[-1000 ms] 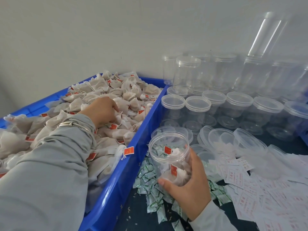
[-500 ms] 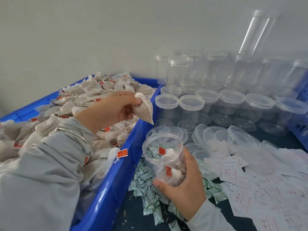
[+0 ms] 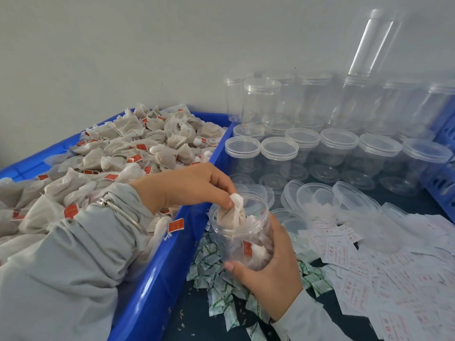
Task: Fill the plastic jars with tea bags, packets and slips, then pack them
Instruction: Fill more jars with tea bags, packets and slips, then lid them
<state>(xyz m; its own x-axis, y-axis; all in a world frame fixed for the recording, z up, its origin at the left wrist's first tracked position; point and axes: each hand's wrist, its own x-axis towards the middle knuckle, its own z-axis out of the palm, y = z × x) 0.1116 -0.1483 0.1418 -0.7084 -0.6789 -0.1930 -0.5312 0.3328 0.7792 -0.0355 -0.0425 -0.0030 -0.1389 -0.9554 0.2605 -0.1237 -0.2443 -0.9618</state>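
My right hand [image 3: 269, 274] grips an open clear plastic jar [image 3: 240, 232] that stands over the green-and-white packets [image 3: 216, 286]. Inside the jar lie a few tea bags with red tags. My left hand [image 3: 194, 185] pinches the top of a tea bag [image 3: 232, 215] whose lower part hangs inside the jar's mouth. The big blue bin [image 3: 157, 274] at left is heaped with tea bags [image 3: 128, 153]. White paper slips [image 3: 369, 279] with red print lie spread at right.
Rows of lidded empty jars [image 3: 332, 153] stand at the back right, taller ones behind them against the wall. Loose clear lids [image 3: 320, 200] lie just behind the held jar. A blue crate edge [image 3: 443, 183] shows at far right.
My left hand lifted a tea bag out of the bin, carried it right and lowered it into the mouth of the jar. My right hand kept holding the jar.
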